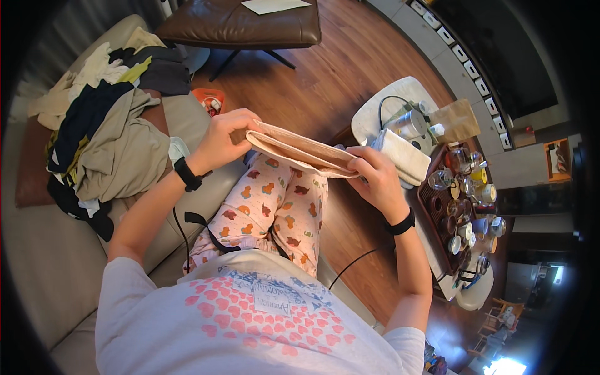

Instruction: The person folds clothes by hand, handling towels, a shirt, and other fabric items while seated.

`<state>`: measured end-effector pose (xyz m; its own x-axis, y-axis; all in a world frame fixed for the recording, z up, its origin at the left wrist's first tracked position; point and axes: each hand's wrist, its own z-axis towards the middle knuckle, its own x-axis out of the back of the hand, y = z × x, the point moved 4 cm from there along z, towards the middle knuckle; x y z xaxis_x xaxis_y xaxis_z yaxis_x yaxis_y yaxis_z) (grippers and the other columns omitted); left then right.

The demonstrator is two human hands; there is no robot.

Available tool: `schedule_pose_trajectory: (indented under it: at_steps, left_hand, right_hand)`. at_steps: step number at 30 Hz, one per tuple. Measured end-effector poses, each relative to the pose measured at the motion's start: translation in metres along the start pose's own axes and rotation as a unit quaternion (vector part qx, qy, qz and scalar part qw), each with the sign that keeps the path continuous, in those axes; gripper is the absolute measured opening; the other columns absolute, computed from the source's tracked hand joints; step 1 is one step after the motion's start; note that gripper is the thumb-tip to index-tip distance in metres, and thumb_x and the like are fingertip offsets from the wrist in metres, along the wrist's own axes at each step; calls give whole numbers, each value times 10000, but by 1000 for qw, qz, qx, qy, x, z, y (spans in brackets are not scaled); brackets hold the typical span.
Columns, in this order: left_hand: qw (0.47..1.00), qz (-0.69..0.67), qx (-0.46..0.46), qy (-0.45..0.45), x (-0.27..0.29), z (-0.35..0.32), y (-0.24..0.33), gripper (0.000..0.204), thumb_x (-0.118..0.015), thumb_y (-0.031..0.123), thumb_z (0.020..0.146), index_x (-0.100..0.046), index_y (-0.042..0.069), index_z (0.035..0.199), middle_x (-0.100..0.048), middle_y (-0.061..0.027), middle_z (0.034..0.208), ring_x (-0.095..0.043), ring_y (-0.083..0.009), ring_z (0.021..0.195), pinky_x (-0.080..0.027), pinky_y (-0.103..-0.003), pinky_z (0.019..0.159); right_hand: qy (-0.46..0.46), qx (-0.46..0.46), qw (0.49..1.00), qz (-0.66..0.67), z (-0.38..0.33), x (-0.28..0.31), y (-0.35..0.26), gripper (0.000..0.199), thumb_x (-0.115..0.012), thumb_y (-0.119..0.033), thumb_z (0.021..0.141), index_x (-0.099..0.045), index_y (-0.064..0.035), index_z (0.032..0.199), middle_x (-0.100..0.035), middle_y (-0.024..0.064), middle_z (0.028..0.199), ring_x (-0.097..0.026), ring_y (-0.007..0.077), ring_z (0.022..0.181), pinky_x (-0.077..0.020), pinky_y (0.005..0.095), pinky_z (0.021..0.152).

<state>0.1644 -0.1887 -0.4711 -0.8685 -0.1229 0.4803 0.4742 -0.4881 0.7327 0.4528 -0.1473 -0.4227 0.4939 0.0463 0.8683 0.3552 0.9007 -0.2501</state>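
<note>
Over my lap I hold a pale pink cloth (303, 149), stretched sideways in a long narrow fold. Its layers gape apart along the upper side; what kind of cloth it is I cannot tell. My left hand (232, 139) pinches the left end between thumb and fingers. At the right end my right hand (375, 175) grips it the same way. Below the cloth are patterned pink trousers (269, 194) on my legs. A stack of folded white cloths (403, 156) lies beyond my right hand, on the table's edge.
A heap of clothes (115, 125) covers part of the sofa (37, 269) at my left. To the right, a brown tea tray (428, 212) bears several cups and jars, near a kettle (409, 125) and a paper bag (456, 119). A brown leather footstool (250, 28) stands ahead.
</note>
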Motion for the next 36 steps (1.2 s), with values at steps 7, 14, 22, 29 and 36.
schedule_pose_trajectory:
  at_steps: [7,14,22,29,36]
  left_hand:
    - [994,52,-60,73,4,-4,25,143,-657,-3,723,-570,22,834,-618,-113,892,-630,-253,818,-488,-315,710]
    - [931,-46,120,-342,-43,-170,6,395,-626,-8,709,-547,64,1089,-613,-107,1026,-623,-273,947,-508,-345,800]
    - [918,141,-101,-357,-67,-167,-25,484,-588,90,764,-517,29,1239,-431,-105,1404,-343,-294,1359,-355,-389,1083]
    - [953,57,-89,-283,-64,-175,-31,343,-551,23,799,-608,36,1137,-621,-102,1173,-556,-293,1162,-472,-368,942]
    - [864,-291,410,0,-81,-168,-79,116,-513,72,945,-601,-3,940,-636,-40,724,-584,-75,601,-455,-230,549]
  right_hand:
    - [101,-103,983,115,-18,-5,-8,470,-726,44,632,-536,-69,1047,-637,101,885,-642,265,815,-511,342,708]
    - [-174,-173,917,313,-111,-98,-72,687,-694,36,597,-568,-100,1259,-618,83,963,-600,256,852,-497,355,784]
    - [-209,-93,971,72,-121,-117,-53,553,-697,-41,674,-582,-134,1206,-521,67,1309,-441,227,1282,-342,446,1062]
    - [-157,-45,985,60,-161,-143,-51,370,-614,-209,784,-578,-110,1138,-538,78,1295,-461,241,1277,-335,461,1075]
    - [-30,-239,952,186,-156,-163,-35,210,-600,-205,838,-615,-62,991,-643,104,989,-610,240,1021,-458,371,893]
